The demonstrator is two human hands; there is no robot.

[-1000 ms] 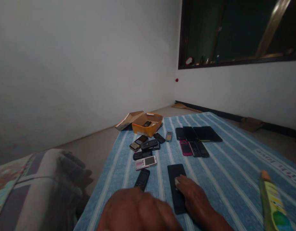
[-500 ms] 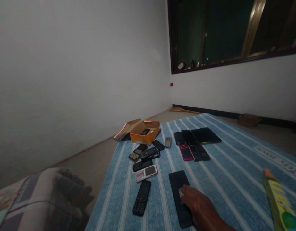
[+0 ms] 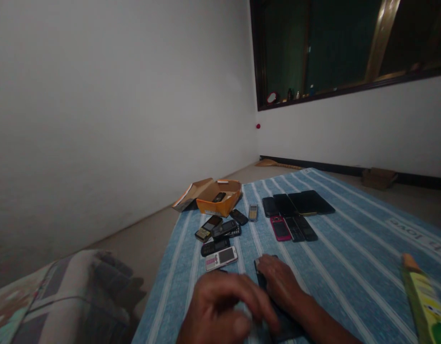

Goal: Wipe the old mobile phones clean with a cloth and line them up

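A large flat black phone (image 3: 290, 328) lies on the striped blue cloth. My right hand (image 3: 283, 283) rests over its far part, fingers closed and bent downward; a small white wad seen in them earlier is now mostly hidden. My left hand (image 3: 223, 310) hovers near the phone's left side, fingers curled but apart from the thumb, with nothing visible in it. Whether it touches the phone I cannot tell. Behind it, a black keypad phone is almost wholly covered. Just beyond lie a white and pink phone (image 3: 221, 258) and a dark keypad phone (image 3: 215, 247).
An orange box (image 3: 220, 206) with its flap open holds a phone. Several old phones lie before it. To the right, black devices (image 3: 315, 202) sit in a row behind a pink phone (image 3: 280, 229). A yellow-labelled tube (image 3: 426, 301) is near right; folded bedding (image 3: 62, 296) is at left.
My left hand has come into view from below, covering the black keypad phone. My right hand has slid toward the far end of the large black phone. The view has shifted slightly.
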